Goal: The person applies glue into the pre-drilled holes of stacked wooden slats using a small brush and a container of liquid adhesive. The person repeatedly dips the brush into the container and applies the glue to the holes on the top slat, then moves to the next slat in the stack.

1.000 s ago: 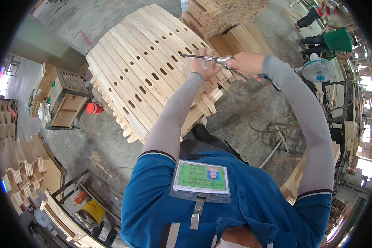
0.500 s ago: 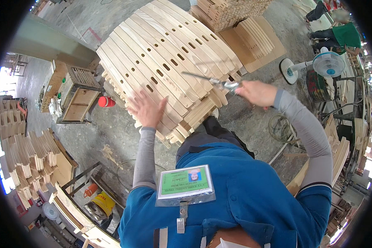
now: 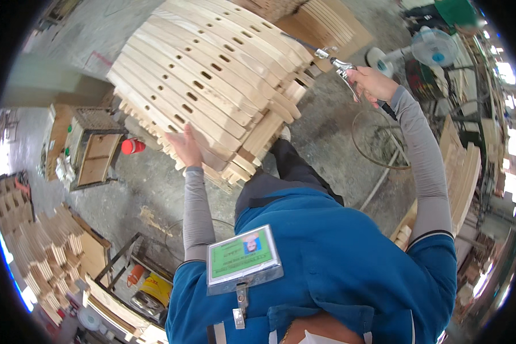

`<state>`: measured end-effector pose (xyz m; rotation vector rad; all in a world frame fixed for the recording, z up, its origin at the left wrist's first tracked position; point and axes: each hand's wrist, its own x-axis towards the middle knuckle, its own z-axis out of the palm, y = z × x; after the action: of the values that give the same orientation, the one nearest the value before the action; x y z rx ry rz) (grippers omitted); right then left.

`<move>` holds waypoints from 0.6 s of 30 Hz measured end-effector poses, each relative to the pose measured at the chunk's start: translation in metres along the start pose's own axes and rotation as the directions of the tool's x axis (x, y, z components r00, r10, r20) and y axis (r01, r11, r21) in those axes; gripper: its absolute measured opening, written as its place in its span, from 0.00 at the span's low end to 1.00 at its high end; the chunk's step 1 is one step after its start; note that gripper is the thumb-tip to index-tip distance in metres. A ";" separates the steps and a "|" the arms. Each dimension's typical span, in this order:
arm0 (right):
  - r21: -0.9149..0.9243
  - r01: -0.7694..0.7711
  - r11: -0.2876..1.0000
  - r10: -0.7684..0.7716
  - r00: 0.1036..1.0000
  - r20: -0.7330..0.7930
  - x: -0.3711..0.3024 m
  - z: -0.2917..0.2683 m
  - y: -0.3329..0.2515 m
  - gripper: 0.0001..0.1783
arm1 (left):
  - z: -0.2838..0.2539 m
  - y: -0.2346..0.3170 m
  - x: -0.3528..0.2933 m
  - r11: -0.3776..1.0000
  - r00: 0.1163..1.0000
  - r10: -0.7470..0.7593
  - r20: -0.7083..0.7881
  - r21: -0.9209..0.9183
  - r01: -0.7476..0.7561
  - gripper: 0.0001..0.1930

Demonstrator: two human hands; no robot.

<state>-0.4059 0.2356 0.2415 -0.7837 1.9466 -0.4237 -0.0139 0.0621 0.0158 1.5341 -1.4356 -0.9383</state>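
My right hand (image 3: pixel 375 85) is closed round a silver air blow gun (image 3: pixel 345 70), with a hose running down from its grip. Its long dark nozzle points left, over the right edge of a stack of pale wooden slats (image 3: pixel 212 74). These slats are curved boards laid side by side, with oval slots and round holes cut through them. At the stack's near left edge, my left hand (image 3: pixel 187 150) lies against the outermost slat, thumb and fingers apart. Whether its fingertips curl under the slat cannot be made out.
A red container (image 3: pixel 133 146) stands on the floor at left, beside a wooden cabinet (image 3: pixel 97 149). A fan (image 3: pixel 436 47) stands at far right. A coiled hose (image 3: pixel 361 146) lies on the floor below my right arm. More wooden parts (image 3: pixel 51 246) are stacked at lower left.
The view has shifted. My right hand has drawn the blow gun off to the right, away from the slats. My left hand has slid from the slats' top to their near left edge.
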 end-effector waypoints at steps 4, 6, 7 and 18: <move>0.163 -0.029 0.986 0.002 0.987 0.161 -0.038 0.012 0.058 0.22 | -0.002 -0.006 -0.004 0.998 0.998 0.002 0.057 0.067 -0.006 0.43; 0.189 -0.055 0.980 -0.007 0.950 0.311 -0.048 0.030 0.098 0.21 | -0.003 -0.005 -0.007 0.998 0.996 -0.025 0.089 0.067 0.019 0.44; 0.133 -0.083 0.988 0.026 0.922 0.386 -0.044 0.037 0.114 0.19 | -0.002 -0.007 -0.005 0.998 0.995 -0.032 0.095 0.052 0.027 0.44; 0.165 -0.065 0.984 -0.006 0.917 0.399 0.158 0.225 0.242 0.12 | -0.002 0.011 -0.003 0.966 0.982 -0.150 0.115 0.227 0.121 0.41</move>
<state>-0.3446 0.3124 -0.1112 -0.6658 1.5154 -0.3769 -0.0167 0.0647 0.0270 1.7794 -1.5862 -1.0050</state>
